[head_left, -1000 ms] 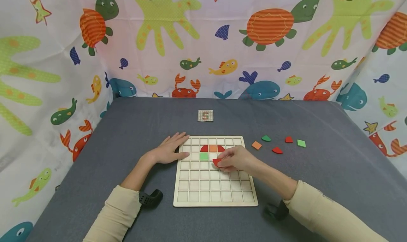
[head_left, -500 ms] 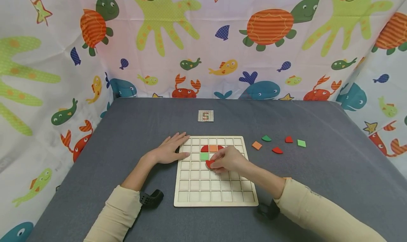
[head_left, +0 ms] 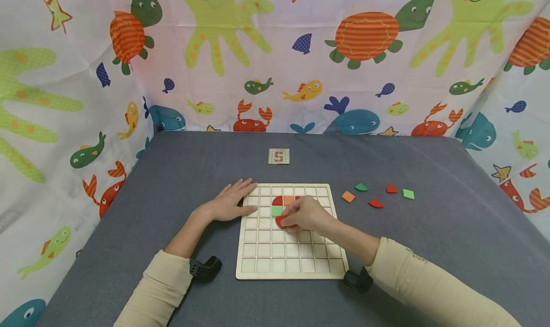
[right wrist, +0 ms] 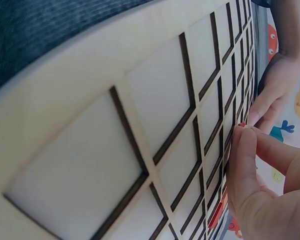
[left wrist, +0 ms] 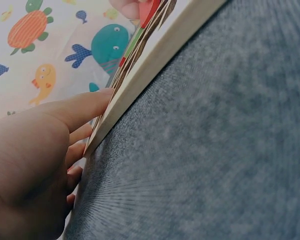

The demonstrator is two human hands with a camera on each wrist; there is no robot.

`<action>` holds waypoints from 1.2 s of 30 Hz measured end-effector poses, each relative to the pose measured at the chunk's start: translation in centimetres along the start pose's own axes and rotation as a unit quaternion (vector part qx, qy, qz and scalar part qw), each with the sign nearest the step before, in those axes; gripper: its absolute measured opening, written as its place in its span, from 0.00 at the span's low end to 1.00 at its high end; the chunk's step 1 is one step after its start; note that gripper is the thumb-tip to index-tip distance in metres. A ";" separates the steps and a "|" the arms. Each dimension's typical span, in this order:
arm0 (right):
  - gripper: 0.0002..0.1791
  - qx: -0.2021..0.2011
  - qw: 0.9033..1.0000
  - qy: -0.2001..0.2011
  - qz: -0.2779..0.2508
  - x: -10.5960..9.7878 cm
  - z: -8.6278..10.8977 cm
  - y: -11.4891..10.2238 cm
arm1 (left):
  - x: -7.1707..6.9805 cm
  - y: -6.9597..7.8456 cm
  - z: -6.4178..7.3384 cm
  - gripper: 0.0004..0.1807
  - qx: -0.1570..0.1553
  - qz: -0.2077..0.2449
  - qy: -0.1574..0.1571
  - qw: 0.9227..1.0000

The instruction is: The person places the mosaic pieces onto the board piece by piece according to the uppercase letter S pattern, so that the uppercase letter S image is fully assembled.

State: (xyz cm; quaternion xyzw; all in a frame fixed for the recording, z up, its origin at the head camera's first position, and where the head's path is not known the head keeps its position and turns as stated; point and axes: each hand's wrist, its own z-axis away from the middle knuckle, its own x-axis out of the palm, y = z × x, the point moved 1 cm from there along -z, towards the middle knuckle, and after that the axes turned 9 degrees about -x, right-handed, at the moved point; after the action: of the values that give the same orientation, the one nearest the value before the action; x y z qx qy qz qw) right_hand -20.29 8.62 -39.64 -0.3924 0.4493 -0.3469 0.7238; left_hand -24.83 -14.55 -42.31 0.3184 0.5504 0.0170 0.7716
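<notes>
A pale wooden grid board (head_left: 266, 265) lies on the table. My left hand (head_left: 225, 204) rests at its upper left edge, fingers straight, the thumb on the rim. Between thumb and fingertips my right hand (head_left: 307, 215) pinches a red rounded piece (head_left: 280, 222), just below the green square (head_left: 277, 211) set in the grid. Above that square, a red rounded piece (head_left: 277, 200) and an orange square (head_left: 289, 200) sit in one row; another red piece there is mostly hidden by my right hand. In the left wrist view the pinched red piece (left wrist: 149, 11) shows at the top.
Right of the board lie loose pieces: an orange square (head_left: 348, 196), a green rounded one (head_left: 361, 187), two red ones (head_left: 375, 203) and a light green square (head_left: 408, 194). A small card with a letter-like grid pattern (head_left: 279, 156) lies behind the board. Patterned cloth (head_left: 283, 55) hangs around the table.
My right hand has moved left across the board with the red piece, from right of the green square's column to just beneath that square. The left hand stays put.
</notes>
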 end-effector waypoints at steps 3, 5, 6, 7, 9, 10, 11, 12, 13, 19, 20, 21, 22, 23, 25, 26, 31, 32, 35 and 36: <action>0.07 -0.009 1.000 -0.005 0.003 0.1 0.0 -0.1 | 0.0 0.0 0.0 0.39 -0.003 -0.004 0.000 1.000; 0.07 -0.015 1.000 -0.007 0.006 0.1 -0.1 0.0 | 0.1 0.0 -0.1 0.39 -0.003 -0.005 0.000 1.000; 0.07 -0.018 1.000 -0.008 0.006 0.2 -0.1 0.0 | 0.1 0.0 -0.1 0.39 -0.003 -0.005 0.000 1.000; 0.07 -0.019 1.000 -0.009 0.006 0.2 0.0 0.0 | 0.1 0.0 -0.1 0.39 -0.003 -0.004 0.000 1.000; 0.08 -0.019 1.000 -0.008 0.001 0.2 -0.1 0.1 | 0.1 0.0 0.0 0.39 -0.003 -0.002 -0.001 1.000; 0.08 -0.019 1.000 -0.009 -0.002 0.2 -0.1 0.1 | 0.1 0.0 -0.1 0.39 -0.003 -0.002 -0.001 1.000; 0.08 -0.018 1.000 -0.009 -0.004 0.2 -0.1 0.1 | 0.2 -0.1 -0.1 0.39 -0.002 -0.002 0.000 1.000; 0.08 -0.019 1.000 -0.009 -0.006 0.2 -0.1 0.1 | 0.2 -0.1 -0.1 0.40 -0.001 -0.003 0.000 1.000; 0.07 -0.018 1.000 -0.008 -0.007 0.2 -0.1 0.1 | 0.3 -0.2 -0.1 0.40 -0.001 -0.003 0.001 1.000; 0.06 -0.026 1.000 -0.005 -0.002 0.3 0.0 0.0 | 0.4 -0.4 -0.3 0.40 -0.002 -0.007 0.003 1.000; 0.06 -0.027 1.000 -0.005 -0.001 0.3 0.0 0.0 | 0.4 -0.4 -0.3 0.40 -0.002 -0.007 0.003 1.000; 0.06 -0.028 1.000 -0.006 -0.001 0.3 0.0 0.0 | 0.4 -0.3 -0.2 0.40 -0.002 -0.006 0.004 1.000; 0.06 -0.030 1.000 -0.006 -0.001 0.3 0.0 0.0 | 0.4 -0.3 -0.2 0.40 -0.002 -0.006 0.005 1.000; 0.06 -0.031 1.000 -0.006 -0.001 0.3 0.0 0.0 | 0.3 -0.2 -0.2 0.40 -0.003 -0.005 0.004 1.000; 0.06 -0.033 0.999 -0.008 0.001 0.3 0.0 0.1 | 0.3 -0.1 -0.1 0.40 -0.003 -0.004 0.004 1.000; 0.06 -0.033 0.999 -0.008 0.001 0.2 0.0 0.1 | 0.3 -0.1 -0.1 0.40 -0.003 -0.004 0.005 1.000; 0.06 -0.030 0.999 -0.016 -0.017 -0.2 0.1 0.3 | 0.3 -0.2 -0.2 0.40 0.000 -0.007 0.005 1.000; 0.06 -0.028 0.999 -0.017 -0.026 -0.3 0.2 0.3 | 0.3 -0.2 -0.2 0.40 0.000 -0.007 0.004 1.000; 0.08 -0.021 0.998 -0.020 -0.054 -0.9 0.2 0.5 | 0.2 -0.1 -0.2 0.39 0.002 -0.004 0.004 1.000; 0.09 -0.021 0.998 -0.020 -0.061 -1.2 0.2 0.5 | 0.2 -0.1 -0.2 0.39 0.001 -0.003 0.004 1.000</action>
State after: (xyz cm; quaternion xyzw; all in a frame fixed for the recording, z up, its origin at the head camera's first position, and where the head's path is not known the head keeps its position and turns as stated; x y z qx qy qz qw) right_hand -20.43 9.92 -39.54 -0.4408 0.4168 -0.3731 0.7020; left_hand -24.93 -14.49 -42.56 0.3177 0.5543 0.0148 0.7692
